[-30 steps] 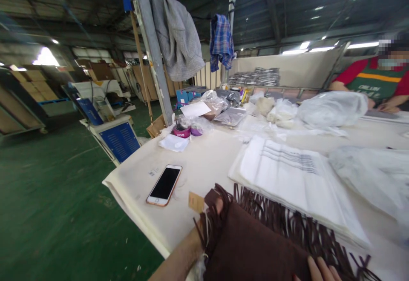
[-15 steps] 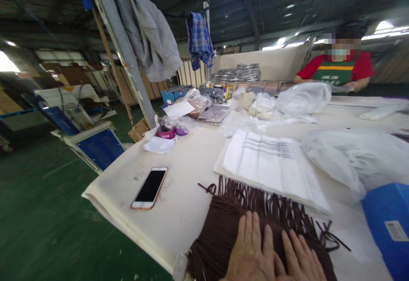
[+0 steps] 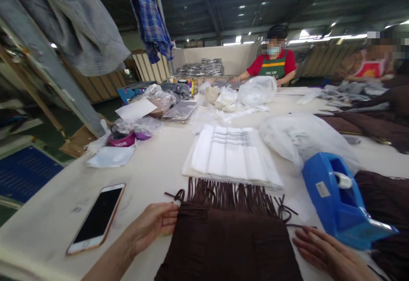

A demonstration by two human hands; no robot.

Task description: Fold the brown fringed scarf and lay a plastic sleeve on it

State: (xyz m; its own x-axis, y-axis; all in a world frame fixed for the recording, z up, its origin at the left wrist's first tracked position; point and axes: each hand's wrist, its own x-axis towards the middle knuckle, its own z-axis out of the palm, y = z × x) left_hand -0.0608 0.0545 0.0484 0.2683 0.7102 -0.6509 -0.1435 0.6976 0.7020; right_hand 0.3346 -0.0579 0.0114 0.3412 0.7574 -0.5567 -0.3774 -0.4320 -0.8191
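Note:
A folded dark brown fabric piece (image 3: 230, 242) lies flat on the table in front of me, its fringe (image 3: 220, 191) pointing away from me. Thin ties dangle at both far corners. My left hand (image 3: 158, 223) rests along the left edge, its fingertips against the fabric and its fingers loosely extended. On the opposite side, my right hand (image 3: 329, 251) is open beside the right edge, fingers stretched, just below the corner tie (image 3: 286, 210). White printed plastic bags (image 3: 230, 153) sit in a flat stack just beyond the fringe.
A phone (image 3: 97, 217) lies on the left. To the right stands a blue tape dispenser (image 3: 332, 200), with a clear plastic bag (image 3: 306, 138) behind it. More brown fabric (image 3: 386, 204) lies at far right. Across the table are a co-worker (image 3: 271, 59) and bagged items (image 3: 179, 108).
Both hands have moved apart from the middle of the brown fabric to its two side edges. The view has swung right, showing the tape dispenser more fully and a second person.

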